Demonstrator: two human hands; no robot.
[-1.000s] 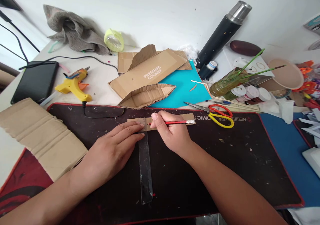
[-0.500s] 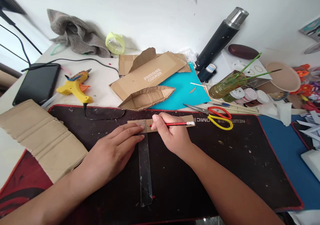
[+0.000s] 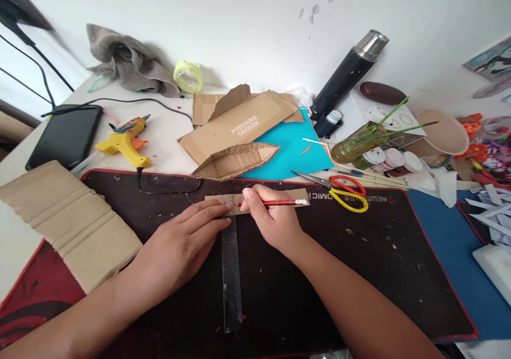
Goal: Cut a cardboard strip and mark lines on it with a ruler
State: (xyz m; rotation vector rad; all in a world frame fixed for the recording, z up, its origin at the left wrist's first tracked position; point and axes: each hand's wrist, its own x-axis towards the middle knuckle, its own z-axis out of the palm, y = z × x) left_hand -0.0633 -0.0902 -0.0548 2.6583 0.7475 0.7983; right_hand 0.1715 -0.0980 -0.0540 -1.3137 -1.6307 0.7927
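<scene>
My right hand (image 3: pixel 275 218) is closed around a red and black pencil (image 3: pixel 275 203) with a white end. Its point is at the ruler's edge on a narrow cardboard strip (image 3: pixel 295 194). My left hand (image 3: pixel 179 239) lies with its fingers stretched out, pressing a clear ruler (image 3: pixel 231 274) across the strip's left part. The ruler runs down over the black desk mat (image 3: pixel 311 300). Behind the strip stands a boat-shaped cardboard piece (image 3: pixel 239 162) with raised sides. My right fingers hide part of the strip.
Scissors (image 3: pixel 339 189) lie right of the strip. A yellow glue gun (image 3: pixel 125 141) with its cord, and a cardboard sheet (image 3: pixel 72 220), are at left. Behind are printed cardboard (image 3: pixel 239 125), a blue sheet (image 3: pixel 295 146), a black flask (image 3: pixel 347 77) and a jar of brushes (image 3: pixel 351 143).
The view has shifted slightly, so the background sits a little lower. The pencil point now shows more clearly beside the ruler; both hands stay nearly in place.
</scene>
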